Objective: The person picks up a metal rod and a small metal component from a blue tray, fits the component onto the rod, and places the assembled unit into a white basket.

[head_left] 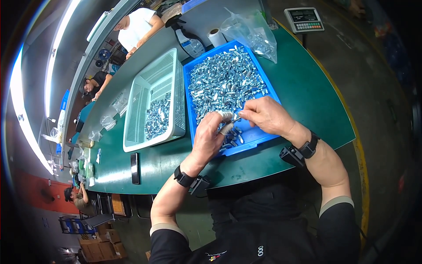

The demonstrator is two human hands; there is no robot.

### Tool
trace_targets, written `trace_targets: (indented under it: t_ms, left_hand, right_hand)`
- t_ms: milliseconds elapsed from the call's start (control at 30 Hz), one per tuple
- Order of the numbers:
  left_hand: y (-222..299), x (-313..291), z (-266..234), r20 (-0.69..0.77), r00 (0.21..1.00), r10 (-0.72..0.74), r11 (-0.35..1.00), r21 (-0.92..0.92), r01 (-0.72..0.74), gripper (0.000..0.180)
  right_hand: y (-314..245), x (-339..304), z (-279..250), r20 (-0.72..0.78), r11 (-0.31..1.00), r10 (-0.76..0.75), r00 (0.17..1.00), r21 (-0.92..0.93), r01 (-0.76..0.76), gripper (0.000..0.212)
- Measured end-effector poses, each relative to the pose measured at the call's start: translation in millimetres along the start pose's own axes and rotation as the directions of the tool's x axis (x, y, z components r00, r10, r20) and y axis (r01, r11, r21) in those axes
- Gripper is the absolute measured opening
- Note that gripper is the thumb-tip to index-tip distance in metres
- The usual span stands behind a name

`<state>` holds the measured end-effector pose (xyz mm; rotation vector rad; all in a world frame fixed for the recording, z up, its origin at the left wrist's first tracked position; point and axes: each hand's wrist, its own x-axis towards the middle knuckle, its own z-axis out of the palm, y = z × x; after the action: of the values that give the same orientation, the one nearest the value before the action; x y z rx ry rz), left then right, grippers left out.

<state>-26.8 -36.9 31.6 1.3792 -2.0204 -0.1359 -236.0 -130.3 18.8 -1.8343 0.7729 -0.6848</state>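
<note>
Over the near end of a blue tray (pixel 251 146), my two hands meet closely. White coverings wrap fingertips of my left hand (pixel 208 137), whose thumb and fingers are bent together around a small shiny metal part (pixel 236 119). The thumb and forefinger of my right hand (pixel 269 116) pinch at the same spot, against the end of that part. Its exact shape is too small to make out. A heap of silvery metal parts (pixel 226 79) fills most of the tray, with several more lying under my left fingers.
Left of the tray, a pale green plastic basket (pixel 132 136) holds more metal parts. A black phone (pixel 135 168) lies on the green table (pixel 314 79). Behind stand a spray bottle (pixel 190 42), a white roll (pixel 216 37), a clear bag of parts (pixel 259 42) and a scale (pixel 303 20). Other people work leftward.
</note>
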Motion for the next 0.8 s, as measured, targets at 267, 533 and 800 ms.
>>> trace_targets:
  t_ms: [267,533,800]
  left_hand:
    - [8,-4,-8,0.028,0.999,0.036,0.996,0.084,-0.038,0.035]
    - [-33,-16,-93,-0.236,0.971,-0.024,0.845,0.515,0.146,0.033]
    - [-12,2,-30,0.094,0.985,-0.143,0.920,0.380,0.097,0.023]
  right_hand:
    - [-2,-2,6,0.050,0.998,-0.070,0.996,0.001,0.070,0.034]
    - [-4,1,-14,-0.237,0.987,-0.048,0.970,0.135,0.081,0.036]
    - [-2,0,-3,-0.161,0.998,-0.046,0.986,0.028,0.051,0.035]
